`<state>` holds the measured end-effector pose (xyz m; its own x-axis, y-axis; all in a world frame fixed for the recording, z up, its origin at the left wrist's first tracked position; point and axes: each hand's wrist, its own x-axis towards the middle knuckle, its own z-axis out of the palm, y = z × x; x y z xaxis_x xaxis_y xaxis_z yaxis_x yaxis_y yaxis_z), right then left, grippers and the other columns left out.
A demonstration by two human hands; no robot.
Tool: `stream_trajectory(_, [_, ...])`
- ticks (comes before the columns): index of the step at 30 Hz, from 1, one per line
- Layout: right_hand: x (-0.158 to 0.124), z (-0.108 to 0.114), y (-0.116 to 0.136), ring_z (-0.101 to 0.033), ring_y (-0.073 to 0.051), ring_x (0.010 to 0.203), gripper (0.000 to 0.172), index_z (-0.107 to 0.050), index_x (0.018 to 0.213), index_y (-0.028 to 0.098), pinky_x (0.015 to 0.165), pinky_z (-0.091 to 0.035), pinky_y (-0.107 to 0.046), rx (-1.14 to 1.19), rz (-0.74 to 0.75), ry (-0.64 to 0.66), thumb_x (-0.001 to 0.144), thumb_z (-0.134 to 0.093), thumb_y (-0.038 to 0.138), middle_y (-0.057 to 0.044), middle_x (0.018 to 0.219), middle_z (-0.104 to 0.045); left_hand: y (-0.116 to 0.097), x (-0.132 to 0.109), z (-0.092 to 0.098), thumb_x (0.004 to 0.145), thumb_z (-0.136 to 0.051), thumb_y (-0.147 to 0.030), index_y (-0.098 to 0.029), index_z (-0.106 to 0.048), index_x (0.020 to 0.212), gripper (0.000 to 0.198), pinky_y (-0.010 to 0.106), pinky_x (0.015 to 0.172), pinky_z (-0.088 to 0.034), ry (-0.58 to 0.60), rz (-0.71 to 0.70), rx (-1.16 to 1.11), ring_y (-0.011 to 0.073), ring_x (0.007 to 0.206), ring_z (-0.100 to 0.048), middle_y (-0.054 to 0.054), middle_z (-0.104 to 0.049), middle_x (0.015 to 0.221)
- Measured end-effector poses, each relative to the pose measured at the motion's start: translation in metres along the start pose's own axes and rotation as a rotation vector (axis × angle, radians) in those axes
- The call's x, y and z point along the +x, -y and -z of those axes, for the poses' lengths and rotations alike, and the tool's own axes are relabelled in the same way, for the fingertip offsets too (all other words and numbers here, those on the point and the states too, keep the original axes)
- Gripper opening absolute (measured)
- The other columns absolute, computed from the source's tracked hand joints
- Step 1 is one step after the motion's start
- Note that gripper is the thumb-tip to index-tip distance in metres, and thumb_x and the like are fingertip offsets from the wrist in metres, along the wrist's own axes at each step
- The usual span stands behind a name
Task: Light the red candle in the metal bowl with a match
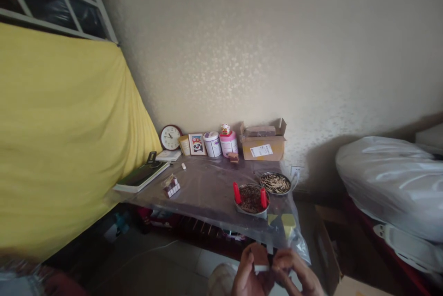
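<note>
Low in the view, in front of the table's near edge, my left hand (246,274) is closed around a small brown matchbox (260,254) with a pale edge. Close against its right side is my right hand (294,269), fingers pinched together; whatever they hold, if anything, is too dark and small to make out. On the table beyond them, a round tin (254,212) of dark grains holds two upright red candles (236,193). Behind it to the right lies a round dish (276,183) full of loose matchsticks.
A wrapped pack of small boxes (172,187) and a book (141,177) lie on the plastic-covered table (204,185). Along the wall stand a clock (170,137), a panda picture (197,144), canisters (212,144) and a cardboard box (263,148). A yellow cloth (69,139) hangs left.
</note>
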<state>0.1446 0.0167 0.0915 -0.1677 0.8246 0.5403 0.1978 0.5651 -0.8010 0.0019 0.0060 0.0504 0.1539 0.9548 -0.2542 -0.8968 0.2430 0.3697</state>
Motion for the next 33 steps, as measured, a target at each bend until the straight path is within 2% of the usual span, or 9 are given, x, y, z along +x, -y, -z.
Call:
stream_trajectory(3, [0.010,-0.001,0.001,-0.065,-0.017,0.063,0.021,-0.065,0.072,0.023,0.059,-0.056,-0.023,0.221,-0.186,-0.172,0.075,-0.070,0.044,-0.002,0.069,-0.065,-0.010,-0.006,-0.015,0.074,-0.071,-0.034,-0.025,-0.071,0.087,0.016,0.024,0.057,-0.049,-0.032,-0.024,0.021,0.0146,0.061,-0.067,0.004,-0.076,0.083])
stream_trajectory(6, [0.019,0.002,-0.002,-0.063,-0.015,0.065,0.026,-0.067,0.076,0.024,0.061,-0.055,-0.020,0.347,-0.288,-0.325,0.066,-0.077,0.045,0.000,0.072,-0.065,-0.012,-0.010,-0.026,0.069,-0.075,-0.034,-0.031,-0.069,0.092,0.024,0.026,0.058,-0.049,-0.036,-0.071,0.024,0.0153,0.062,-0.068,0.001,-0.076,0.091])
stream_trajectory(10, [0.019,0.005,-0.004,-0.066,-0.015,0.073,0.025,-0.069,0.080,0.026,0.067,-0.055,-0.017,0.333,-0.307,-0.375,0.066,-0.078,0.044,0.000,0.078,-0.069,-0.006,-0.011,-0.031,0.067,-0.077,-0.036,-0.033,-0.065,0.098,0.034,0.029,0.063,-0.049,-0.078,-0.086,0.068,0.0150,0.062,-0.067,0.001,-0.075,0.086])
stream_trajectory(14, [0.008,0.002,-0.006,-0.070,-0.015,0.068,0.019,-0.070,0.085,0.026,0.063,-0.057,-0.015,0.152,-0.203,-0.319,0.074,-0.071,0.042,-0.001,0.077,-0.073,0.000,-0.006,-0.028,0.066,-0.076,-0.043,-0.032,-0.062,0.102,0.040,0.029,0.062,-0.047,-0.127,-0.092,0.155,0.0168,0.060,-0.067,0.002,-0.073,0.079])
stream_trajectory(18, [0.003,-0.001,-0.005,-0.072,-0.016,0.072,0.012,-0.069,0.092,0.027,0.065,-0.057,-0.015,-0.112,0.036,-0.187,0.084,-0.062,0.033,-0.002,0.083,-0.075,0.000,-0.002,-0.026,0.067,-0.075,-0.043,-0.032,-0.060,0.105,0.042,0.027,0.060,-0.044,-0.132,-0.128,0.167,0.0147,0.061,-0.065,0.002,-0.073,0.087])
stream_trajectory(22, [0.003,-0.003,-0.003,-0.072,-0.016,0.073,0.013,-0.065,0.098,0.027,0.072,-0.058,-0.020,-0.245,0.253,-0.163,0.088,-0.057,0.027,-0.002,0.086,-0.074,0.000,-0.002,-0.029,0.062,-0.078,-0.045,-0.031,-0.057,0.104,0.050,0.027,0.060,-0.044,-0.167,-0.149,0.166,0.0134,0.059,-0.064,0.002,-0.073,0.092])
stream_trajectory(27, [0.002,-0.004,-0.002,-0.072,-0.016,0.078,0.013,-0.061,0.101,0.026,0.075,-0.058,-0.020,-0.303,0.301,-0.145,0.091,-0.053,0.027,-0.004,0.089,-0.074,0.003,-0.002,-0.027,0.062,-0.076,-0.051,-0.029,-0.050,0.117,0.065,0.028,0.060,-0.045,-0.210,-0.195,0.234,0.0162,0.061,-0.065,0.003,-0.073,0.088])
stream_trajectory(33, [0.000,-0.002,-0.003,-0.074,-0.018,0.079,0.015,-0.064,0.101,0.026,0.076,-0.059,-0.020,-0.314,0.326,-0.166,0.090,-0.054,0.028,-0.004,0.090,-0.076,0.005,0.001,-0.017,0.061,-0.076,-0.052,-0.023,-0.064,0.109,0.057,0.026,0.065,-0.047,-0.270,-0.248,0.330,0.0209,0.087,-0.067,0.010,-0.072,0.103])
